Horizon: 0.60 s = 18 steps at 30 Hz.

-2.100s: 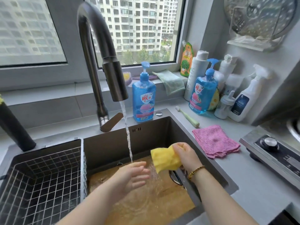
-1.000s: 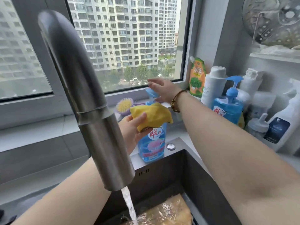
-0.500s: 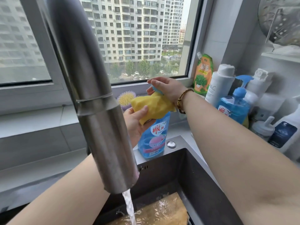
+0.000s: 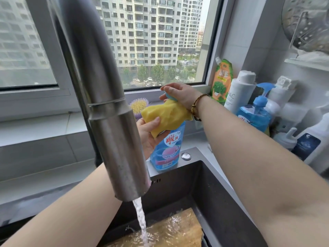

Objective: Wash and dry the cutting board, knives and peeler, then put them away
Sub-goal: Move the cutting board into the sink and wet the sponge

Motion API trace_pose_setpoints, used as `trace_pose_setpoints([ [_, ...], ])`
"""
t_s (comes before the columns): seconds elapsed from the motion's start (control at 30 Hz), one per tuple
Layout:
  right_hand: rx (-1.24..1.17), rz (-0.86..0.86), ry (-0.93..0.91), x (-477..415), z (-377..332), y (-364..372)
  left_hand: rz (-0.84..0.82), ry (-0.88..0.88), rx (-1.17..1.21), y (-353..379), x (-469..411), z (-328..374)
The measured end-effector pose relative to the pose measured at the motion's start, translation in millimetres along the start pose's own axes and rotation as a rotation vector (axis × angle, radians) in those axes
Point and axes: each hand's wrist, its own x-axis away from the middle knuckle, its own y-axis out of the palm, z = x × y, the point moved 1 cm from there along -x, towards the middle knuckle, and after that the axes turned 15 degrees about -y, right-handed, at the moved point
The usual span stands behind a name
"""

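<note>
My left hand (image 4: 148,135) grips a yellow cloth (image 4: 164,115) and holds it under the pump spout of a blue dish soap bottle (image 4: 167,148) behind the sink. My right hand (image 4: 179,95) presses down on the bottle's pump head, fingers curved over it. The wooden cutting board (image 4: 170,230) lies wet in the sink (image 4: 220,202) below. Water runs from the steel tap (image 4: 106,104) onto the board. No knives or peeler are in sight.
Bottles crowd the counter at right: a green pouch (image 4: 221,79), a white bottle (image 4: 238,91), a second blue pump bottle (image 4: 256,114) and a white spray bottle (image 4: 313,148). A purple-and-yellow brush (image 4: 138,105) sits on the sill. A shelf with a metal steamer plate (image 4: 306,24) hangs upper right.
The cloth went from my right hand to my left, and both hands rose from the sink to the soap bottle. My right hand now presses the pump lower than half a second ago.
</note>
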Motion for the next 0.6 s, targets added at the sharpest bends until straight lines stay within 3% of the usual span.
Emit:
trace_pose_setpoints([
  [0.17, 0.081, -0.007, 0.049, -2.5, -4.9, -1.9, -0.042, 0.038, -0.004, -5.2, 7.3, 1.8],
  [0.27, -0.005, 0.127, 0.093, 3.7, -8.8, -2.1, -0.04, 0.009, -0.04, -11.3, 13.3, 0.0],
  [0.37, 0.093, 0.287, 0.071, 19.1, -7.5, -5.8, -0.045, 0.019, -0.055, -20.3, 16.1, -3.4],
  [0.43, 0.04, 0.407, 0.16, 40.1, -1.1, -3.3, -0.058, 0.029, -0.068, -25.2, 18.9, -6.0],
  [0.53, -0.213, 0.242, 0.338, 77.1, 9.1, 13.9, -0.073, 0.029, -0.101, -29.6, 18.8, -13.0],
  [0.6, -0.326, 0.151, 0.319, 97.5, 13.5, 24.2, 0.011, -0.013, -0.145, -35.3, 11.7, -22.6],
])
